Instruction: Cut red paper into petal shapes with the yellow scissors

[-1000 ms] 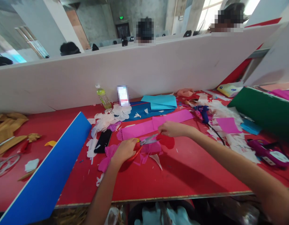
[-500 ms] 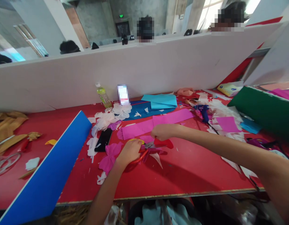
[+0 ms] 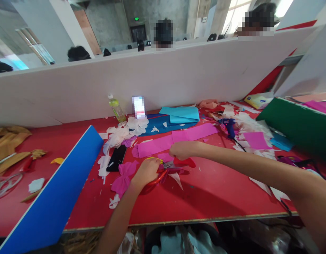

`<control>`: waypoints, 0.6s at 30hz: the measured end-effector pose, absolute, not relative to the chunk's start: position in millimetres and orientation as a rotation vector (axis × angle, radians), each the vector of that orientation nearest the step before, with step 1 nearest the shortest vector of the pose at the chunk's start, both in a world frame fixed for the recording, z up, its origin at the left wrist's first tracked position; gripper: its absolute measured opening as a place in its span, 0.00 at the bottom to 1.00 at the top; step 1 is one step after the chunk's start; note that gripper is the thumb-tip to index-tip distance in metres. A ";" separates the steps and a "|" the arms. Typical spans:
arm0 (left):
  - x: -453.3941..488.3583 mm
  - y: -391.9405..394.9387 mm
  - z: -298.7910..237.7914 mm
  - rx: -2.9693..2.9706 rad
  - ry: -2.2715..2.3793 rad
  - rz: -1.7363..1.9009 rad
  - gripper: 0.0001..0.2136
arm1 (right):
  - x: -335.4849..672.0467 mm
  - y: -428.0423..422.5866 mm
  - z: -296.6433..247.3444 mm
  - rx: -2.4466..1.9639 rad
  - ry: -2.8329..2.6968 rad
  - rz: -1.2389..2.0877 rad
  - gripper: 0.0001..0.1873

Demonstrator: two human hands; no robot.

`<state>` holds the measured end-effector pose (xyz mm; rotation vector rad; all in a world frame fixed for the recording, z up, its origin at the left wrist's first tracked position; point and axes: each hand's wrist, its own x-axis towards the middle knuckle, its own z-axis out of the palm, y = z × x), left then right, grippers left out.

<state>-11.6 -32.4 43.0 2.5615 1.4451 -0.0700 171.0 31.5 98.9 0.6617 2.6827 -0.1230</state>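
Observation:
Low over the red table, my left hand (image 3: 149,172) is closed, its fingertips hidden. A yellow-handled tool with a metal head (image 3: 167,164) and a curved red handle (image 3: 155,181) show beside it; I cannot tell which of these it grips. My right hand (image 3: 180,150) is curled into a fist just behind and right of the metal head, fingers turned away, so what it pinches is hidden. Near its underside lies a flat red piece (image 3: 186,162). A long pink paper strip (image 3: 160,144) runs behind both hands. A pink paper bow (image 3: 124,178) lies left of my left wrist.
A black phone (image 3: 116,158), white paper petals (image 3: 137,125) and a drink bottle (image 3: 116,109) stand or lie at left. Blue (image 3: 54,190) and green (image 3: 297,128) boards flank the workspace. A blue glue gun (image 3: 229,127) with a cord lies at right among paper scraps.
My right hand has shifted very slightly left. My left hand and the things on the table look the same.

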 end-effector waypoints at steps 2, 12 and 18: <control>-11.6 -32.4 42.7 2.548 1.453 -0.071 0.16 | 169.0 31.0 99.6 0.668 2.682 -0.134 0.16; -12.1 -32.0 41.9 2.531 1.462 -0.076 0.13 | 163.2 29.1 103.4 0.717 2.662 -0.173 0.15; -13.2 -32.4 42.2 2.551 1.442 -0.070 0.13 | 163.2 30.7 101.3 0.640 2.643 -0.115 0.17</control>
